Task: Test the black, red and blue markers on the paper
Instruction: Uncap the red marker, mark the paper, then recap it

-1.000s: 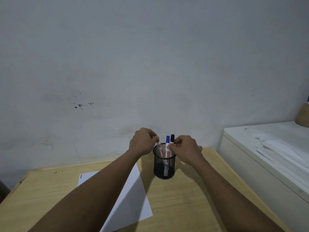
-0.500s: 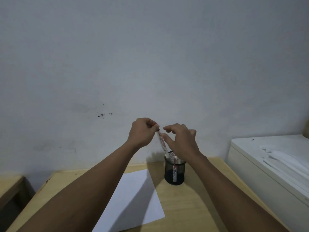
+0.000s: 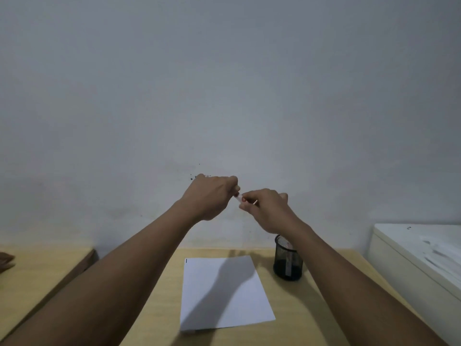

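Two bare hands are raised together in front of the grey wall [image 3: 224, 83], above the far edge of the light wooden desk [image 3: 311, 308]. The left hand [image 3: 210, 196] is curled into a loose fist, its thumb and forefinger pinched on one end of a thin white-bodied marker [image 3: 238, 198]. The right hand [image 3: 269, 211] is also curled, and its fingertips [image 3: 245, 199] pinch the other end of the same marker. Only a short pale piece of the marker shows in the small gap between the two hands; the rest is hidden inside the fingers, so I cannot tell its colour or whether the cap is on.

One white sheet of paper [image 3: 237, 303] lies flat on the desk below the hands, between the two forearms. It carries one short dark stroke [image 3: 186, 260] near its far left corner. One black wire-mesh pen cup [image 3: 288, 260] stands upright on the desk just beside the far right corner of the paper, not touching it, partly behind the right forearm. Through the mesh I can see one white marker barrel [image 3: 289, 264] standing inside; if more are there, I cannot count them.

One white cabinet [image 3: 424, 258] stands at the right of the desk. One second wooden surface [image 3: 37, 270] is at the left, apart from the desk.
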Demonstrator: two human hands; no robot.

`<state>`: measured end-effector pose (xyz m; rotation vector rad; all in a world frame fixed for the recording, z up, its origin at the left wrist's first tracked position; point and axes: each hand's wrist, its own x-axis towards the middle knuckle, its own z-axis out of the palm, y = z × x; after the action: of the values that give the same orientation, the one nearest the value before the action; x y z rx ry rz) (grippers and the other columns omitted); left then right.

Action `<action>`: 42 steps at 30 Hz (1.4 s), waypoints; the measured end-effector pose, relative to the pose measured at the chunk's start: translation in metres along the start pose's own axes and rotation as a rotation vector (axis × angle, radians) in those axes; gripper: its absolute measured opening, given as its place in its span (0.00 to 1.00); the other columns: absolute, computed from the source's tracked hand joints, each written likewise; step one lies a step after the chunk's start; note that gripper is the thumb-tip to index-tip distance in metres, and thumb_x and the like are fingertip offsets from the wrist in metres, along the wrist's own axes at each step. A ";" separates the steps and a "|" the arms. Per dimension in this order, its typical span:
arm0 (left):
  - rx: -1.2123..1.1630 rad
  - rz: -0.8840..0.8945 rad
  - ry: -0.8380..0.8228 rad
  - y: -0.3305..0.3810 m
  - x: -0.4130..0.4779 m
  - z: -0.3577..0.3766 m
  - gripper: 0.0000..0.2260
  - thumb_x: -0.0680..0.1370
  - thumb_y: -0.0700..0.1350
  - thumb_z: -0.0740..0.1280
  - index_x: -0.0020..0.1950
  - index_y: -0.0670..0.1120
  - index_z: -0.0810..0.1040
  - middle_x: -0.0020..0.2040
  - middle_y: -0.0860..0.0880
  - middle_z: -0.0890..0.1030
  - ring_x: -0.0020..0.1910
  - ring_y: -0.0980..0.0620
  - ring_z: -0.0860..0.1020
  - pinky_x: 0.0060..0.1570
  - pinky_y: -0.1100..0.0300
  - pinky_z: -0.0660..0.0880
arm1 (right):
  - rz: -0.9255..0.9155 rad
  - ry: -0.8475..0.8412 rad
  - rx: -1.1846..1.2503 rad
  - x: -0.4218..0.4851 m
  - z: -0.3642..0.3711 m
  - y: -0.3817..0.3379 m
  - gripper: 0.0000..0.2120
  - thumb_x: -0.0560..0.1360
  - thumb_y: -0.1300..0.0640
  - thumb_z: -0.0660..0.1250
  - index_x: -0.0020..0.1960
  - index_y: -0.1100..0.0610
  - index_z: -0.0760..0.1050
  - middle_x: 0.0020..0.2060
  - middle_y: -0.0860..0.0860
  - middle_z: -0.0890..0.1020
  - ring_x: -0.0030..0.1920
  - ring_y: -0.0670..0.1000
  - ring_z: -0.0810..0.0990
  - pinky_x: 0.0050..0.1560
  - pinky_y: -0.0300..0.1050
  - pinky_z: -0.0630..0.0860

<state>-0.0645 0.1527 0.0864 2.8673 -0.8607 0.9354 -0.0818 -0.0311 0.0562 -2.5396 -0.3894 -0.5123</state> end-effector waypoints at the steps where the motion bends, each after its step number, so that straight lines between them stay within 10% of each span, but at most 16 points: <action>1: 0.028 0.004 0.007 -0.003 -0.003 -0.001 0.14 0.85 0.52 0.50 0.50 0.49 0.72 0.44 0.52 0.81 0.40 0.44 0.77 0.41 0.53 0.66 | -0.008 0.001 0.009 0.000 0.001 -0.004 0.11 0.82 0.46 0.62 0.46 0.46 0.81 0.38 0.47 0.83 0.49 0.52 0.80 0.53 0.50 0.59; 19: -0.457 -0.343 -0.224 -0.029 -0.024 0.002 0.14 0.84 0.42 0.54 0.41 0.41 0.71 0.42 0.41 0.80 0.37 0.43 0.73 0.40 0.51 0.70 | -0.189 0.260 -0.383 -0.001 0.024 -0.015 0.09 0.79 0.45 0.68 0.45 0.47 0.82 0.38 0.45 0.84 0.41 0.48 0.78 0.46 0.48 0.51; 26: -0.558 -0.447 -0.112 -0.047 -0.049 0.027 0.15 0.83 0.57 0.58 0.50 0.47 0.77 0.43 0.50 0.80 0.44 0.47 0.78 0.46 0.49 0.75 | -0.006 0.094 0.147 0.001 0.042 -0.010 0.14 0.78 0.50 0.70 0.63 0.43 0.76 0.41 0.42 0.82 0.51 0.52 0.80 0.55 0.47 0.61; 31: -0.439 -0.419 -0.144 -0.058 -0.097 0.066 0.13 0.83 0.56 0.57 0.51 0.50 0.76 0.47 0.54 0.81 0.44 0.50 0.78 0.48 0.50 0.75 | -0.025 0.056 0.398 0.001 0.065 -0.008 0.05 0.79 0.56 0.70 0.51 0.46 0.79 0.38 0.46 0.82 0.35 0.44 0.77 0.51 0.46 0.75; 37: -0.269 -0.321 -0.194 -0.064 -0.162 0.115 0.18 0.81 0.61 0.50 0.49 0.53 0.75 0.45 0.59 0.75 0.42 0.53 0.71 0.47 0.54 0.64 | -0.001 0.028 0.782 0.000 0.099 -0.005 0.17 0.79 0.72 0.63 0.58 0.53 0.79 0.41 0.51 0.85 0.39 0.44 0.83 0.49 0.37 0.77; 42: -0.226 -0.255 -0.204 -0.055 -0.187 0.138 0.11 0.82 0.55 0.52 0.50 0.54 0.72 0.54 0.58 0.77 0.51 0.52 0.73 0.57 0.49 0.67 | 0.193 -0.022 0.958 -0.004 0.127 -0.012 0.06 0.81 0.61 0.68 0.57 0.56 0.75 0.39 0.58 0.85 0.37 0.51 0.82 0.38 0.42 0.75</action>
<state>-0.0872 0.2697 -0.1205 2.8162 -0.5477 0.4943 -0.0545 0.0466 -0.0418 -1.6279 -0.2912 -0.1500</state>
